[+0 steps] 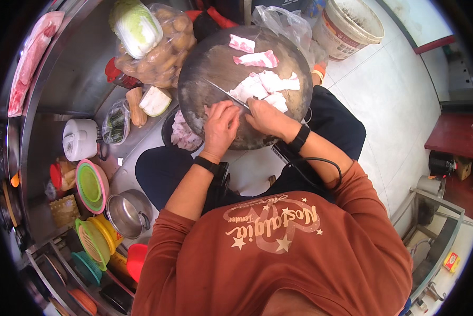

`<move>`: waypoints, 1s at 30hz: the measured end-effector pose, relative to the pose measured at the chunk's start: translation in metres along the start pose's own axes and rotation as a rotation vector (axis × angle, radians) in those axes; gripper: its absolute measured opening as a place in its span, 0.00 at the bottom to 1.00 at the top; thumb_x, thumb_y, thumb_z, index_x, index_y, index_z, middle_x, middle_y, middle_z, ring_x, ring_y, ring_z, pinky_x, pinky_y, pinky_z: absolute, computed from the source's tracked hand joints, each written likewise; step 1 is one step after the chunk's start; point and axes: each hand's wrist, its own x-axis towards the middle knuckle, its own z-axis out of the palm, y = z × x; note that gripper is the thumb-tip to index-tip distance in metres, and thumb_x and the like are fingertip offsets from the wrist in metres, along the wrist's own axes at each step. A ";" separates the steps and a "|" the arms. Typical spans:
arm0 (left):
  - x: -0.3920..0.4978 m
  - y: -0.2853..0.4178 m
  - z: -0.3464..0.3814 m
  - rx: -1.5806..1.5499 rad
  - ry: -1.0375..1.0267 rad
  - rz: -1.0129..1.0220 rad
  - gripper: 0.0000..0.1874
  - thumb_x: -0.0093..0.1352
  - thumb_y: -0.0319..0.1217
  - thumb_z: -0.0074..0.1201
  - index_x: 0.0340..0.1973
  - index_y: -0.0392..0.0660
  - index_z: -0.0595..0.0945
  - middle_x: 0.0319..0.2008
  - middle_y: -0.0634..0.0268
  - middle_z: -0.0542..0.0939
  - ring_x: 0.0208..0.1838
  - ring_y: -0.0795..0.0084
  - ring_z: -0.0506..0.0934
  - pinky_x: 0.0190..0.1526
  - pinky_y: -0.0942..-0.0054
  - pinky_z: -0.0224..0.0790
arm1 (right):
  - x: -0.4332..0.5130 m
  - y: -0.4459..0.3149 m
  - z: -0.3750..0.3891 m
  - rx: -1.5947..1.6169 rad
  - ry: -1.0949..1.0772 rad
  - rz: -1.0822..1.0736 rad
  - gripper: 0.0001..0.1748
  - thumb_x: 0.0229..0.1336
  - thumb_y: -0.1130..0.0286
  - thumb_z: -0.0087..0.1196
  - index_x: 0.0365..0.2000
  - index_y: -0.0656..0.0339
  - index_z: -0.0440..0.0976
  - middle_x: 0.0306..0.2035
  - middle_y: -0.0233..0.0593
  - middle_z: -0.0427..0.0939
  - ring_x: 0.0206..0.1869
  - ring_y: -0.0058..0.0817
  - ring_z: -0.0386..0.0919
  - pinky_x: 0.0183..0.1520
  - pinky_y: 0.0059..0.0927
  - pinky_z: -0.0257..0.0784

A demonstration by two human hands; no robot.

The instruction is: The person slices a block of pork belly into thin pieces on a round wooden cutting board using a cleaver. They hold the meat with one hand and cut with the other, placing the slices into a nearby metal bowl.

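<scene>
My right hand (266, 118) grips a knife whose blade (226, 93) is seen nearly edge-on over a round, worn chopping block (205, 75). Close beside the blade, on its left, my left hand (222, 122) rests on the block with its fingers curled; a bit of pale pink meat shows by its fingertips, mostly hidden. Right of the blade lie several pale, fatty chunks of meat (274, 81). Farther up the block are two strips of raw pork, one (257, 59) below the other (242, 43). A dark bowl of cut meat (183, 132) sits lower, at the block's left edge.
Left of the block are a bag of potatoes (157, 59), a napa cabbage (137, 29), a cut white gourd or radish (155, 101) and a squash (136, 106). A long pork slab (35, 63) lies at far left. A white bucket (347, 29) stands at upper right.
</scene>
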 end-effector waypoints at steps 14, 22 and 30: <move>-0.001 -0.001 -0.001 -0.051 0.003 0.002 0.10 0.67 0.21 0.64 0.43 0.41 0.87 0.47 0.57 0.83 0.49 0.51 0.80 0.52 0.56 0.72 | -0.078 -0.030 -0.059 -0.051 -0.028 0.180 0.17 0.67 0.69 0.61 0.40 0.75 0.70 0.30 0.69 0.80 0.38 0.69 0.82 0.41 0.58 0.78; 0.002 0.000 -0.002 0.037 -0.013 0.037 0.11 0.65 0.21 0.64 0.43 0.43 0.87 0.45 0.60 0.82 0.46 0.51 0.79 0.51 0.56 0.72 | -0.086 -0.050 -0.069 0.002 -0.149 0.165 0.17 0.69 0.68 0.61 0.42 0.75 0.70 0.31 0.70 0.80 0.40 0.68 0.81 0.42 0.58 0.77; 0.005 0.004 -0.002 0.028 -0.062 -0.007 0.11 0.63 0.22 0.64 0.41 0.45 0.87 0.45 0.64 0.82 0.48 0.57 0.79 0.51 0.58 0.74 | 0.000 -0.035 -0.025 -0.024 -0.114 0.128 0.17 0.64 0.69 0.59 0.39 0.78 0.75 0.34 0.73 0.82 0.44 0.69 0.83 0.46 0.59 0.79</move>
